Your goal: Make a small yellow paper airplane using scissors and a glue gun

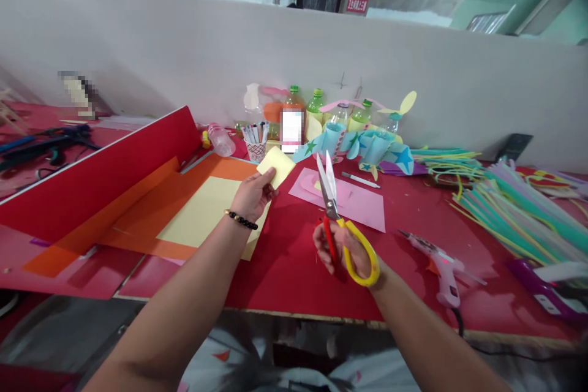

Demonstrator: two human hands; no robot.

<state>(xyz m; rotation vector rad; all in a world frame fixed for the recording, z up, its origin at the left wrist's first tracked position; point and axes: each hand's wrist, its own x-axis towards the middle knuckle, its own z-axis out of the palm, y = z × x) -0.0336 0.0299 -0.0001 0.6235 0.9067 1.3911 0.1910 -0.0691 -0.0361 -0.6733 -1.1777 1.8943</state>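
Pinched between the thumb and fingers of my left hand (253, 195) is a small pale yellow piece of paper (278, 165), raised over the table. My right hand (342, 248) has its fingers through the red and yellow handles of a pair of scissors (329, 196). The blades point away from me and stand slightly apart, with nothing between them. Beneath and beyond the scissors lies a pink paper sheet (370, 209) with cut pink pieces on it. A larger pale yellow sheet (202, 214) rests on orange paper (138, 226) below my left forearm.
A pink glue gun (443, 266) lies at right, near a purple power strip (546, 297) and bundled coloured strips (528, 208). Bottles decorated with paper (335, 135), a pen cup (256, 146) and a marker (361, 180) are at the back. A red board (114, 165) stands at left.
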